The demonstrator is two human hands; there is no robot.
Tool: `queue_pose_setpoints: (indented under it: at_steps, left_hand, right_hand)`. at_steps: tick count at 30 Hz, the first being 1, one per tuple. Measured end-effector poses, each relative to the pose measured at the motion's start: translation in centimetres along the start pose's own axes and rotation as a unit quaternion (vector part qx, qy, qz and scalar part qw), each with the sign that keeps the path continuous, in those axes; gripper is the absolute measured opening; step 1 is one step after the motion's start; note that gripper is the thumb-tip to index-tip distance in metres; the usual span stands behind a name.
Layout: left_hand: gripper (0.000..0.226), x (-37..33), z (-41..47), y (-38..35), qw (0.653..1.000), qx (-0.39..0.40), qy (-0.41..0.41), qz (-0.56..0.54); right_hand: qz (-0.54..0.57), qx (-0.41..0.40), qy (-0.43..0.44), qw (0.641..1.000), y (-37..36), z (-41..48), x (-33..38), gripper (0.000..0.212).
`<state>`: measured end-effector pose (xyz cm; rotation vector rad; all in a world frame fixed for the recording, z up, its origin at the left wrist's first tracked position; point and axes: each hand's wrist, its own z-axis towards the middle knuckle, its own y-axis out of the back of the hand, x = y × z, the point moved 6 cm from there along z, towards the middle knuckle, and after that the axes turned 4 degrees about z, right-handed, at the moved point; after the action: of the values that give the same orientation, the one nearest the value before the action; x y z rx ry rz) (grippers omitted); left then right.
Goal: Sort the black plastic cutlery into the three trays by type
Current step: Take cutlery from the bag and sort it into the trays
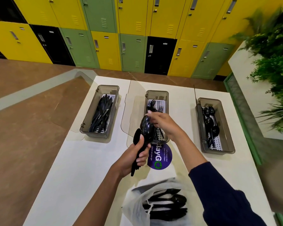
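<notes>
Left hand (137, 158) grips a bundle of spoons (146, 128); right hand (162, 123) pinches a fork (152, 104) above the middle tray (157, 92)

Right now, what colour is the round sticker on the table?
The round sticker is purple with white and green lettering; head view.

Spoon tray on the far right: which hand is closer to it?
Right. The right hand hovers over the middle tray, left of the spoon tray; the left hand grips cutlery farther left.
</notes>
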<state>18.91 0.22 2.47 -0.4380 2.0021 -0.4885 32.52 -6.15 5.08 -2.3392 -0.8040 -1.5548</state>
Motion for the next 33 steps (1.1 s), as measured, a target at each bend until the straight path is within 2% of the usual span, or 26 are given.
queue_pose_setpoints:
  at_steps: [2,6,9,12,14,17,23,28,33]
  left_hand:
    - [0.047,0.0,-0.1,-0.3,1.000,-0.003,0.001,0.009]
    - [0.049,0.0,-0.4,-1.0,0.999,-0.013,0.008,0.036]
    - [0.049,-0.1,-0.7,-1.2,0.999,-0.019,0.004,0.044]
    - [0.049,-0.2,-0.9,-1.1,0.998,-0.028,-0.004,0.061]
    - [0.049,-0.2,-1.1,-1.2,0.997,-0.029,-0.008,0.067]
    - [0.048,-0.2,-1.2,-1.2,0.998,-0.028,-0.012,0.063]
    - [0.048,0.1,-1.1,-0.7,0.998,-0.026,-0.010,0.061]
    - [0.046,-0.5,-0.6,-0.5,0.997,-0.034,-0.022,0.067]
    - [0.060,-1.0,-0.3,-1.0,0.992,-0.034,-0.018,0.119]
  right_hand:
    - [0.027,0.064,-0.013,0.998,-0.6,-1.3,0.0,0.026]
    - [0.089,0.079,-0.017,0.993,-0.1,-2.3,-0.1,0.032]
    - [0.125,0.109,-0.027,0.986,0.0,-2.7,0.2,0.051]
    - [0.107,0.129,-0.026,0.986,-0.4,-3.0,0.3,0.046]
    - [0.080,0.122,-0.012,0.989,-0.5,-3.4,0.7,0.037]
    - [0.062,0.069,0.015,0.996,-0.1,-3.2,2.1,0.036]
    - [0.137,-0.040,0.014,0.990,2.1,-0.7,4.9,0.043]
    - [0.107,-0.006,0.002,0.994,1.4,-0.6,5.5,0.038]
    - [0.104,-0.003,0.000,0.995,0.0,-0.9,3.9,0.033]
